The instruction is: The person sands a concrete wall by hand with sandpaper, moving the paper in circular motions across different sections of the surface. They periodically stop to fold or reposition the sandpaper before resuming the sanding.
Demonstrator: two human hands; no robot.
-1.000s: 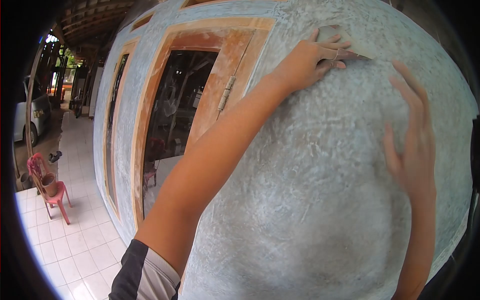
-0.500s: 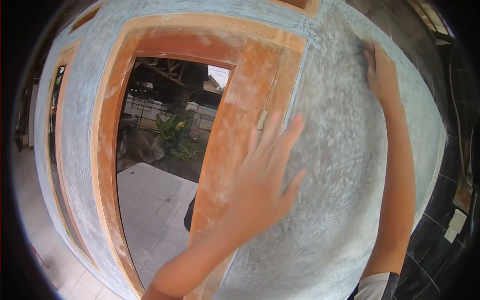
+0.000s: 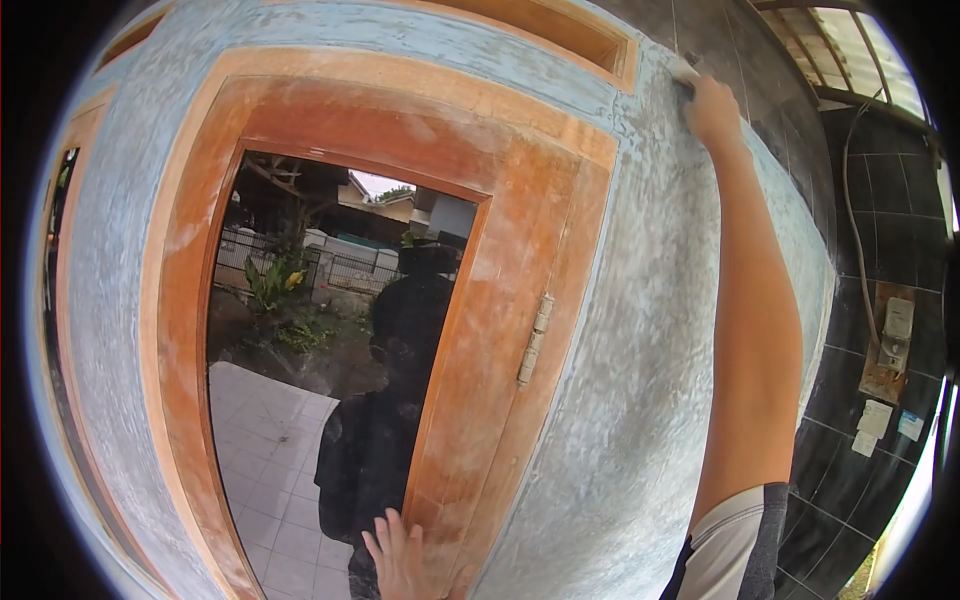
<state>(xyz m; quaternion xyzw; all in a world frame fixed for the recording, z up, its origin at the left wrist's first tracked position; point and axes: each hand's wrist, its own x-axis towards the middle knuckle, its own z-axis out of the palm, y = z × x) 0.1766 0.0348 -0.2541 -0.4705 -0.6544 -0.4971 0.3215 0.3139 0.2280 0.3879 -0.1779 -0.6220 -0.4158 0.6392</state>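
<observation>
My right hand (image 3: 712,108) is stretched up to the top of the bare grey-blue wall (image 3: 640,330). It is closed on a small pale piece (image 3: 686,72), mostly covered by the fingers and held right at the wall surface; I cannot tell its kind. Low in the view my left hand (image 3: 400,560) is open, its fingers apart. It overlaps the lower edge of the door's dark glass (image 3: 290,400) and the orange-brown wooden frame (image 3: 500,290). Nothing shows in that hand.
A hinge (image 3: 535,340) sits on the right side of the door frame. Above is a wooden vent opening (image 3: 540,28). Black tiles (image 3: 840,470) with an electric meter (image 3: 896,330) and cable lie to the right. A person's dark reflection shows in the glass.
My left hand has dropped from in front of the wall and frame to the bottom of the view. My right hand has reached higher up the wall, and the view has tilted upward.
</observation>
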